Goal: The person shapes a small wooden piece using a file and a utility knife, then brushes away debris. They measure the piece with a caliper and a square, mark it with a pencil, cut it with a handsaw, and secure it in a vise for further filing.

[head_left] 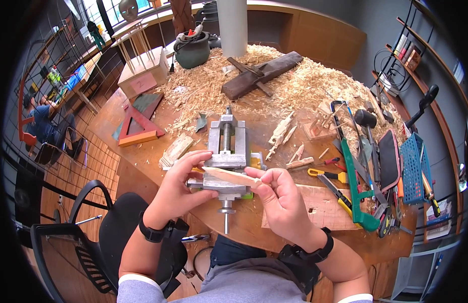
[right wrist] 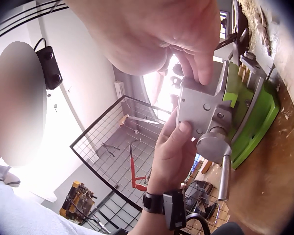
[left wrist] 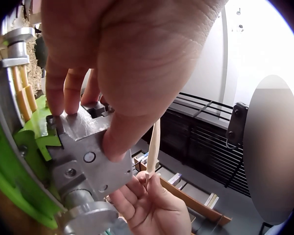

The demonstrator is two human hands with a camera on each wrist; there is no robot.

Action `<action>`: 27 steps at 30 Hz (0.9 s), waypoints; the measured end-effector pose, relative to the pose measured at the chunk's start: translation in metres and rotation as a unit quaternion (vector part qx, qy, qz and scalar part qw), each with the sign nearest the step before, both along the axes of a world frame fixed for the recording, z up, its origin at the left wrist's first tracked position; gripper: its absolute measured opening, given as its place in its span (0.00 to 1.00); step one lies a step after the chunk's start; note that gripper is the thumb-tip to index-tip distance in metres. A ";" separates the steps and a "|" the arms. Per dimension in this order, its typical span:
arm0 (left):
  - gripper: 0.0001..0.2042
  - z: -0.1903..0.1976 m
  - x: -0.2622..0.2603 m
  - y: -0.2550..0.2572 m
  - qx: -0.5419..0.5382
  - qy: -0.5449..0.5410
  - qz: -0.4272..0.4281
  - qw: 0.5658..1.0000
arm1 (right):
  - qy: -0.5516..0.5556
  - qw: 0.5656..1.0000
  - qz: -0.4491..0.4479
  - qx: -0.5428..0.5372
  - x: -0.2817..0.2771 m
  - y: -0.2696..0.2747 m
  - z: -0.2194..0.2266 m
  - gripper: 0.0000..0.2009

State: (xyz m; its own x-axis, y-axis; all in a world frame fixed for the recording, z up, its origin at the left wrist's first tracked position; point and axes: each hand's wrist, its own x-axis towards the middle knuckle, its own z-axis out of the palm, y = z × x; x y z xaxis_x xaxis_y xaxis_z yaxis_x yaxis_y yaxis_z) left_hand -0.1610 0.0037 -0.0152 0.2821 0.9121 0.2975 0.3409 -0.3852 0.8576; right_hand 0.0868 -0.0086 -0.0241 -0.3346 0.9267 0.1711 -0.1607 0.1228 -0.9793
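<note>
A metal bench vise (head_left: 229, 162) with a green base (right wrist: 252, 132) stands near the front edge of the wooden table. My left hand (head_left: 181, 182) grips the vise's front block from the left, thumb on its front face (left wrist: 88, 142) and fingers over the top. Above the vise, my right hand (head_left: 282, 207) pinches one end of a slim, pale carved wooden piece (head_left: 229, 175) between thumb and fingers. The piece lies crosswise over the vise in the head view, its free tip pointing left. Its long blade-like shape (left wrist: 154, 147) also shows in the left wrist view.
Wood shavings (head_left: 193, 101) cover the back of the table around a dark wooden plane (head_left: 264, 76). A wooden board (head_left: 319, 202), a yellow-handled knife (head_left: 327, 174) and a green-handled saw (head_left: 352, 177) lie right. A red triangle (head_left: 138, 123) sits left; a chair (head_left: 125, 222) stands beside the table.
</note>
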 end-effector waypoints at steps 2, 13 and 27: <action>0.36 -0.003 0.007 -0.004 0.005 -0.001 0.020 1.000 | 0.017 0.999 -0.011 0.034 -0.001 0.002 -0.002 0.05; 0.20 -0.004 0.022 -0.007 0.014 -0.051 0.030 0.998 | 0.068 0.997 -0.023 -0.011 0.020 0.015 -0.003 0.06; 0.14 0.032 0.016 0.022 0.079 0.104 -0.011 0.991 | 0.091 0.993 -0.066 -0.040 0.040 0.006 -0.002 0.06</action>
